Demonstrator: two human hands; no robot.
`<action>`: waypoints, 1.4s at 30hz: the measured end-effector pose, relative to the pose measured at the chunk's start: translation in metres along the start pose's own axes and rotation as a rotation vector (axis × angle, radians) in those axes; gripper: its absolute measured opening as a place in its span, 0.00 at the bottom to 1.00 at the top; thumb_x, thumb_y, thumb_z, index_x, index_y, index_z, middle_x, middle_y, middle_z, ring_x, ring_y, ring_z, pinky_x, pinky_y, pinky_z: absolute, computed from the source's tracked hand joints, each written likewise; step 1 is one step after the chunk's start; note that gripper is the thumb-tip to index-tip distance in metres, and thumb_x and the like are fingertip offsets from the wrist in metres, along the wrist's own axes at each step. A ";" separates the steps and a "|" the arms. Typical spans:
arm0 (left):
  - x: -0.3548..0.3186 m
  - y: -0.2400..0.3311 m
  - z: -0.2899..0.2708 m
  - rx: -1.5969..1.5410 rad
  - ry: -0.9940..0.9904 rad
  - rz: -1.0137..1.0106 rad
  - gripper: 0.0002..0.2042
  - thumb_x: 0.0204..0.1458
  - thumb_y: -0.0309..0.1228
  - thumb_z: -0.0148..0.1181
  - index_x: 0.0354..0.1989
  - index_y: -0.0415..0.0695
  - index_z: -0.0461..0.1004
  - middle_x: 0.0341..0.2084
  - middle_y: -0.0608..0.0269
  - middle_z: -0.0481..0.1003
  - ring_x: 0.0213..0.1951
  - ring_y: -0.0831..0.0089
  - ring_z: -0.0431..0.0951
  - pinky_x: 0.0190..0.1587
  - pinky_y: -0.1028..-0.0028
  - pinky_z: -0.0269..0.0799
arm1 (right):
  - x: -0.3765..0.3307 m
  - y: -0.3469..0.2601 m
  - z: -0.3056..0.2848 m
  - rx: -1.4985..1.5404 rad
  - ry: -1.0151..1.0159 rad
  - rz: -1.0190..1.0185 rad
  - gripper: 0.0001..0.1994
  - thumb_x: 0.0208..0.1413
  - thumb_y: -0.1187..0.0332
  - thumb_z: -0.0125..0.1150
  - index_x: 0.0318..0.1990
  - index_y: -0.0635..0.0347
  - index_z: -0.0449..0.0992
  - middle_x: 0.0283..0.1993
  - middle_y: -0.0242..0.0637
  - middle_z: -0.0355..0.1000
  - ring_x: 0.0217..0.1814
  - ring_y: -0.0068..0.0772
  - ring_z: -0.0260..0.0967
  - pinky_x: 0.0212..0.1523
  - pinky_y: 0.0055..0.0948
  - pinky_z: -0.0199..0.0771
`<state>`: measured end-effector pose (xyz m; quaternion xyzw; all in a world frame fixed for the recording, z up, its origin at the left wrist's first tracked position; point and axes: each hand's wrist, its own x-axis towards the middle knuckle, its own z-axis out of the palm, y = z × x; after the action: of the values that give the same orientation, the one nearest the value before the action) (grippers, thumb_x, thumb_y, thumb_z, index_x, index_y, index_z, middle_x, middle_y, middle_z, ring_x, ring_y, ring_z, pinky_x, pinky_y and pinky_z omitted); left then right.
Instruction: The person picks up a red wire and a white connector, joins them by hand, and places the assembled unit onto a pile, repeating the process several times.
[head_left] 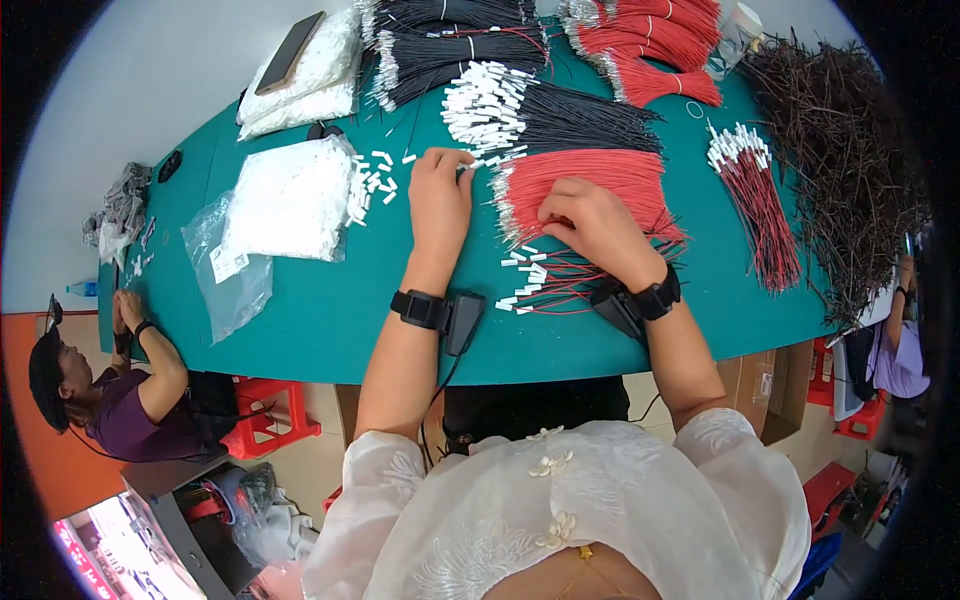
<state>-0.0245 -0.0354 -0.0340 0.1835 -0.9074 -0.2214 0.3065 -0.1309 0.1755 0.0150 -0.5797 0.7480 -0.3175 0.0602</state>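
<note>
Left hand (440, 195) pinching a white connector (466, 166), right hand (590, 225) gripping red wires (580, 175) beneath it

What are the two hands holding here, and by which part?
Left hand pinches a small white connector at its fingertips. Right hand rests on the red wires; whether it grips one cannot be told.

Two hands: left hand (440, 200), right hand (592, 222), each wrist with one black band. One green tabletop (330, 310). Two black wire bundles (450, 45) at 12 o'clock, two red bundles (650, 40) at 1 o'clock, one red fan (585, 180) under the hands. Two white bags (290, 200). One phone (290, 52). Two other people, at 8 and 3 o'clock
</note>
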 end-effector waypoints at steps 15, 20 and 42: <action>-0.007 0.018 -0.015 -1.079 -0.143 -0.505 0.04 0.60 0.26 0.59 0.40 0.40 0.77 0.33 0.69 0.75 0.34 0.79 0.73 0.39 0.78 0.69 | 0.001 0.001 0.002 0.038 0.047 -0.138 0.08 0.46 0.77 0.68 0.34 0.64 0.76 0.37 0.39 0.73 0.46 0.46 0.71 0.48 0.39 0.73; -0.009 0.026 -0.018 -1.201 -0.191 -0.499 0.05 0.61 0.27 0.56 0.41 0.40 0.76 0.32 0.68 0.74 0.34 0.80 0.72 0.39 0.79 0.68 | 0.002 0.002 0.000 0.112 0.101 -0.133 0.07 0.48 0.76 0.67 0.35 0.64 0.76 0.38 0.39 0.74 0.46 0.45 0.71 0.47 0.38 0.73; -0.016 0.041 -0.018 -0.877 -0.171 -0.234 0.15 0.66 0.37 0.57 0.31 0.37 0.74 0.22 0.70 0.73 0.26 0.85 0.67 0.29 0.81 0.62 | -0.003 -0.012 -0.007 0.381 0.305 0.117 0.06 0.55 0.76 0.69 0.39 0.65 0.81 0.32 0.34 0.78 0.29 0.22 0.72 0.29 0.21 0.70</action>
<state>-0.0095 0.0013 -0.0071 0.1186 -0.7232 -0.6319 0.2522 -0.1230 0.1798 0.0264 -0.4591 0.7073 -0.5326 0.0733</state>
